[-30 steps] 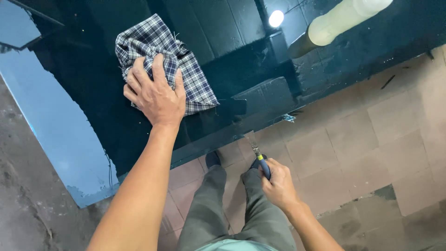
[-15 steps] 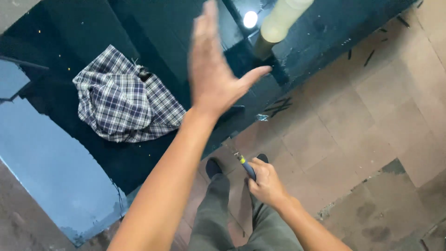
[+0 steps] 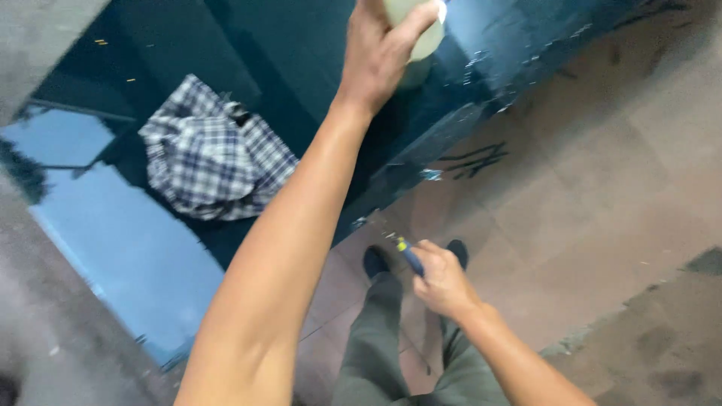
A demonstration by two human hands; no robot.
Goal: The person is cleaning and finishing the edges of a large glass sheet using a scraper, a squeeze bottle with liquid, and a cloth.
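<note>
A broad dark blue-green glossy panel (image 3: 248,53) fills the upper left of the view, its surface mirroring pale sky, and its edge runs on a slant from lower left to upper right above a tan tiled floor (image 3: 602,203). On that panel, well to the left of and below the fingers of the raised hand, lies a crumpled plaid cloth (image 3: 210,162) in white and dark checks, untouched by either hand. The left hand (image 3: 380,49) reaches far forward at the end of a straight arm and is wrapped around a pale cream bottle (image 3: 417,41) that stands on the panel near its edge; the thumb (image 3: 410,26) curls across the near side and the other fingers go round behind, so the grasp is closed on the bottle, whose top is cut off by the frame. Its long axis appears to run up and away from the palm. The right hand (image 3: 442,282) hangs low and close to the body, well apart from the bottle, clenched around a small tool with a blue and yellow handle (image 3: 408,256) that pokes up and to the left out of the fist. Below it are grey-green trouser legs and dark shoes (image 3: 376,261).
</note>
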